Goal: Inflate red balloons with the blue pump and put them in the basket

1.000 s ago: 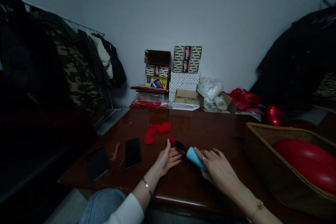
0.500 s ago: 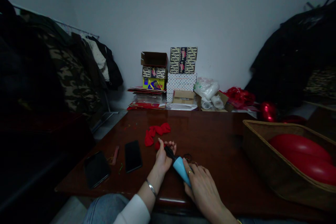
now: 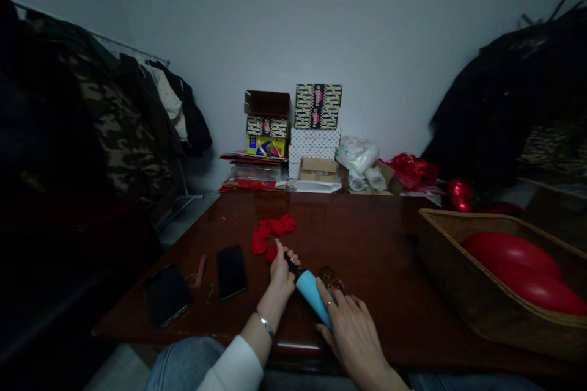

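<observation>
A light-blue hand pump (image 3: pixel 313 297) with a black neck points away from me over the near part of the table. My left hand (image 3: pixel 283 269) is closed around its black neck. A small red piece that looks like a limp balloon (image 3: pixel 271 253) shows at the tip, beside my left thumb. My right hand (image 3: pixel 351 321) grips the blue body near its lower end; its far fingers are partly hidden. Several limp red pieces (image 3: pixel 274 228) lie just beyond the left hand. Some loose rubber bands (image 3: pixel 331 281) rest to the right of the pump.
Left of my hands lie a black phone (image 3: pixel 232 272), a dark tablet-like device (image 3: pixel 167 296) and a small reddish stick (image 3: pixel 200 271). A wicker basket (image 3: pixel 458 281) holding red balloons (image 3: pixel 513 263) stands at the right. Stacked boxes (image 3: pixel 314 149) are by the wall behind the table (image 3: pixel 358 220).
Both hands and the pump have moved left and nearer to me. My left hand, spread beside the neck a second ago, has closed around it. The view has turned slightly right.
</observation>
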`<action>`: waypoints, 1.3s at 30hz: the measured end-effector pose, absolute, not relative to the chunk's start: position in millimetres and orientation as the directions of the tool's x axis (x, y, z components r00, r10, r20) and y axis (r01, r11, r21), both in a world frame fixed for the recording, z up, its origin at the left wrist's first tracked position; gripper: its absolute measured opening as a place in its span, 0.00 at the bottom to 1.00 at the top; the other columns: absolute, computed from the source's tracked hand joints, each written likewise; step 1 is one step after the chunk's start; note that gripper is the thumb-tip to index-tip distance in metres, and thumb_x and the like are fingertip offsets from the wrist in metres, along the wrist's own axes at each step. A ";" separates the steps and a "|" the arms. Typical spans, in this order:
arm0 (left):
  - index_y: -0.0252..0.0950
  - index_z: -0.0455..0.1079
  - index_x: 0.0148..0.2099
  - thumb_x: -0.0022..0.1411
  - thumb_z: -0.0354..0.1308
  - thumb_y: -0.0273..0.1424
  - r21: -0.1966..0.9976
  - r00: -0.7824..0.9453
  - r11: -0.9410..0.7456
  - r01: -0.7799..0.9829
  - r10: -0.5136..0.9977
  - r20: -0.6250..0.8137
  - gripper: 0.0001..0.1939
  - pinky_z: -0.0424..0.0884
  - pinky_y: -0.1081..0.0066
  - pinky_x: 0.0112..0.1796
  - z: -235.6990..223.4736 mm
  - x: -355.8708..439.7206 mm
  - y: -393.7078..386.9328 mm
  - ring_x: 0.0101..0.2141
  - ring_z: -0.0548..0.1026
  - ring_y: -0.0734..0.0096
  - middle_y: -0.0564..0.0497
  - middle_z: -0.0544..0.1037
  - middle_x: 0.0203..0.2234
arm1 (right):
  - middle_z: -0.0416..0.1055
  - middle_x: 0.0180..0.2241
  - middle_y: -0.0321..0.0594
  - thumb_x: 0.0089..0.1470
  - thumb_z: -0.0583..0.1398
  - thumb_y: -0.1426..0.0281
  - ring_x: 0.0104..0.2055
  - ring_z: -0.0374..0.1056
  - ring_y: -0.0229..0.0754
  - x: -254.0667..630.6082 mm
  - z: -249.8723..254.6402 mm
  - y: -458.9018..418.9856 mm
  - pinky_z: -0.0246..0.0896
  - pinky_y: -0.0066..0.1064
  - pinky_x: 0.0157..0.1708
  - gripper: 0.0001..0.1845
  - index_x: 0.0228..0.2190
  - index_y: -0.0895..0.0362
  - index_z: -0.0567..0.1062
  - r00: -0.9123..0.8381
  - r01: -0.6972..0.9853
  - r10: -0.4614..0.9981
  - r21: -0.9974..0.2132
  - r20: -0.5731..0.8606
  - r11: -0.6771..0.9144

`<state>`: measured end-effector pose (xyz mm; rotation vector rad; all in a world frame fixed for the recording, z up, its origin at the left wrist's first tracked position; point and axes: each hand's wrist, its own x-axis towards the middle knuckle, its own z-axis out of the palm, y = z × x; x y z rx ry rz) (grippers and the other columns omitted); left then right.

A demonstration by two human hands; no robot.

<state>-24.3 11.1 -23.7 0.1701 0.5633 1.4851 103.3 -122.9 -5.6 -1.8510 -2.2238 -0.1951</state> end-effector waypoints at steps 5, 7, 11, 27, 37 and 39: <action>0.35 0.59 0.29 0.50 0.60 0.47 0.442 0.004 0.112 -0.890 0.971 -0.237 0.20 0.61 0.79 0.17 -32.5 -21.3 12.9 0.15 0.60 0.82 0.58 0.61 0.17 | 0.69 0.44 0.43 0.49 0.57 0.73 0.43 0.65 0.49 104.4 -3.6 -126.6 0.54 0.43 0.45 0.35 0.58 0.51 0.56 -0.138 0.986 0.958 -0.056 0.252 0.157; 0.35 0.59 0.29 0.50 0.61 0.46 0.474 -0.009 0.109 -0.874 0.971 -0.239 0.20 0.62 0.79 0.17 -34.0 -19.1 12.3 0.16 0.61 0.82 0.58 0.61 0.17 | 0.69 0.44 0.44 0.49 0.57 0.73 0.44 0.65 0.49 103.4 -2.5 -127.3 0.53 0.43 0.46 0.34 0.57 0.51 0.56 -0.131 0.987 0.958 -0.054 0.255 0.149; 0.36 0.57 0.27 0.52 0.60 0.44 0.504 -0.026 0.104 -0.857 0.969 -0.245 0.20 0.58 0.81 0.15 -33.3 -18.0 12.6 0.15 0.58 0.83 0.59 0.60 0.17 | 0.69 0.43 0.43 0.49 0.56 0.73 0.43 0.64 0.48 102.4 -4.5 -129.3 0.52 0.43 0.47 0.35 0.58 0.51 0.54 -0.152 0.982 0.950 -0.064 0.273 0.175; 0.36 0.54 0.25 0.56 0.57 0.43 0.424 -0.071 0.049 -0.904 0.962 -0.262 0.19 0.51 0.83 0.12 -29.8 -46.9 34.0 0.13 0.54 0.85 0.60 0.55 0.15 | 0.70 0.43 0.38 0.48 0.59 0.67 0.39 0.67 0.44 160.9 -28.0 -166.5 0.58 0.38 0.43 0.42 0.60 0.47 0.46 -0.311 0.936 0.844 -0.015 0.436 0.353; 0.36 0.53 0.25 0.57 0.55 0.44 0.360 -0.008 0.084 -0.929 0.970 -0.245 0.20 0.52 0.83 0.13 -24.1 -42.6 30.7 0.14 0.54 0.85 0.60 0.53 0.16 | 0.71 0.40 0.38 0.50 0.58 0.63 0.37 0.68 0.43 183.4 -22.5 -182.3 0.62 0.34 0.37 0.41 0.60 0.46 0.45 -0.325 0.939 0.849 0.034 0.417 0.343; 0.36 0.53 0.25 0.57 0.54 0.44 0.367 -0.015 0.079 -0.927 0.969 -0.248 0.20 0.51 0.83 0.12 -24.8 -39.3 28.9 0.13 0.54 0.85 0.60 0.53 0.16 | 0.70 0.40 0.38 0.50 0.58 0.60 0.36 0.68 0.43 181.8 -22.8 -180.3 0.62 0.34 0.36 0.41 0.60 0.45 0.44 -0.327 0.939 0.848 0.041 0.418 0.342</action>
